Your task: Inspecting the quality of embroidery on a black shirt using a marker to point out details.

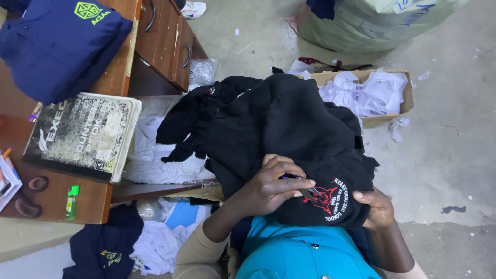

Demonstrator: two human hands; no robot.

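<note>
A black garment (279,119) lies heaped over my lap, with a red and white embroidered emblem (328,199) facing up near me. My left hand (268,188) pinches small purple-handled thread snips (310,192), their metal tips resting at the emblem's edge. Just right of the emblem, my right hand (380,209) grips the garment's fold from underneath, holding the cloth taut.
A wooden desk (51,196) at the left carries a worn ledger book (82,134), a folded navy garment (57,46) and a green lighter (72,201). A cardboard box of white scraps (372,93) and a large sack (372,20) sit on the concrete floor. White cloths (155,155) lie under the desk.
</note>
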